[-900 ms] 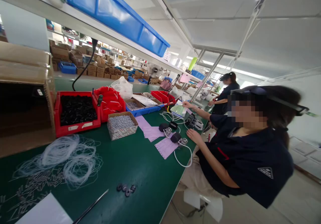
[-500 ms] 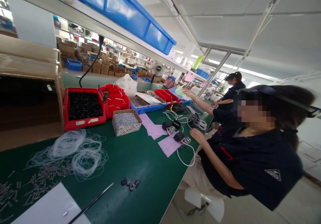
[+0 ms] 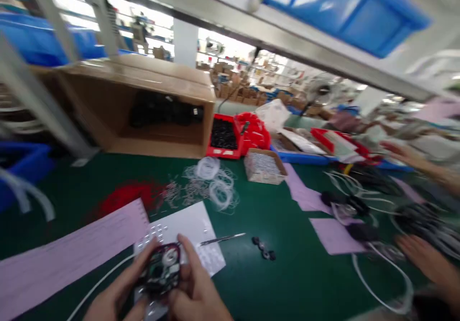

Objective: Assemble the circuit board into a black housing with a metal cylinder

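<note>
Device (image 3: 154,282) dark-cased, open; green board (image 3: 156,269), pale round component (image 3: 170,257) exposed. Left hand (image 3: 118,290), right hand (image 3: 197,285): grip clamped on device, toward worktop (image 3: 273,290) near edge.

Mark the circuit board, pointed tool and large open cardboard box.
Circuit board (image 3: 164,272), head view: exposed component side.
Pointed tool (image 3: 223,239), head view: middle of shaft.
Large open cardboard box (image 3: 168,75), head view: top panel.

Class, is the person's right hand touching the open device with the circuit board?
Touching: the head view shows the right hand curled around one side of the open device, gripping its edge.
</note>
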The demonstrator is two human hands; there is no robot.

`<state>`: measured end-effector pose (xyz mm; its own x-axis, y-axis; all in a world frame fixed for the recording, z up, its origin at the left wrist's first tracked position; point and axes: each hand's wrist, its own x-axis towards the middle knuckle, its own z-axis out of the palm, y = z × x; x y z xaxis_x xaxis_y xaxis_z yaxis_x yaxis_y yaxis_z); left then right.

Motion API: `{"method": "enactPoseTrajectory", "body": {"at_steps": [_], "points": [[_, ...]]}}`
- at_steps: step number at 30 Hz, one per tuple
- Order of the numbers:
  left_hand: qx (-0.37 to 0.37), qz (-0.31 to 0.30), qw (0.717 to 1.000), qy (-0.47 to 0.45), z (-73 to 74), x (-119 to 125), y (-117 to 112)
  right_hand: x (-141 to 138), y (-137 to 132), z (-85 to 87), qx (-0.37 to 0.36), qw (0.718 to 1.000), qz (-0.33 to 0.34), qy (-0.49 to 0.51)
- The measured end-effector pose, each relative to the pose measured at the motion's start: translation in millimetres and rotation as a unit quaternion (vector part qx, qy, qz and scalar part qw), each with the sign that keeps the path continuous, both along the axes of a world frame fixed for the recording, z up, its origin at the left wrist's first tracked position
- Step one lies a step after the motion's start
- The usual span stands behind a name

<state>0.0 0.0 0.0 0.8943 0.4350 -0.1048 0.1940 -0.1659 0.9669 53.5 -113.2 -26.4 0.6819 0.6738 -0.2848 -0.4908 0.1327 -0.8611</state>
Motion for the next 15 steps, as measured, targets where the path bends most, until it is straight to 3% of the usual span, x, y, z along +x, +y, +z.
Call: {"method": "enactPoseTrajectory", "body": {"at_steps": [3,8,15], "points": [[-0.025,0.006,0.999,0.035,8.1,-21,8,0,-4,10.1,0.049,0.998,0.014,0.029],[-0.032,-0.006,0.998,0.056,22.1,-18,7,4,-8,21.0,0.033,0.998,0.054,0.012],[-0.038,-0.036,0.998,0.043,18.0,-22,13,7,-14,29.9,-0.01,0.996,0.086,0.001]]}}
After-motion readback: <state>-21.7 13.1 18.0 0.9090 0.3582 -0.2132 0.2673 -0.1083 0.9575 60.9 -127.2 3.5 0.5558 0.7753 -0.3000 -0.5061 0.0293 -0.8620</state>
